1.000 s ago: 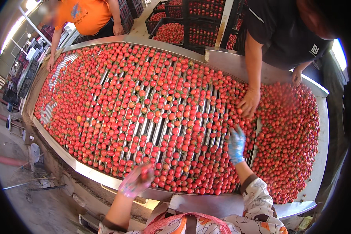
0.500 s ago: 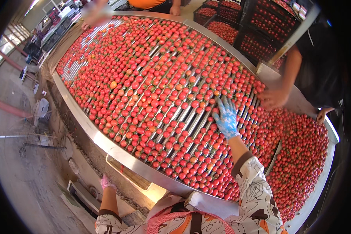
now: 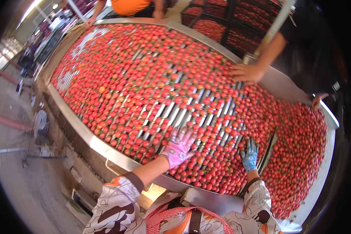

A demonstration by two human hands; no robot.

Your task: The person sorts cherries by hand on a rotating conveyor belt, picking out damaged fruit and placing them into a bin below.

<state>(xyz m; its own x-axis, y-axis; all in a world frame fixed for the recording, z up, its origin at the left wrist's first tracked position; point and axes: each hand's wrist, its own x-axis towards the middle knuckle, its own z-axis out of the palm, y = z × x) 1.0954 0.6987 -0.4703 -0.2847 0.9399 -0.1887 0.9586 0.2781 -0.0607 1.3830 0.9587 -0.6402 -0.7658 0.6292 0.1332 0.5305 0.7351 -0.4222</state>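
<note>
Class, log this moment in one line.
pink-gloved left hand: palm down over tomatoes | blue-gloved right hand: likewise | co-worker's hand: over tomatoes, far side

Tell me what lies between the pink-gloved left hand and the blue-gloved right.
In the head view, red tomatoes lie on metal bars between left hand and right hand.

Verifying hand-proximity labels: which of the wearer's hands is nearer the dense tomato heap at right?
Right. The blue-gloved right hand is just left of the tomato heap; the pink-gloved left hand is farther left, over the metal rollers.
</note>
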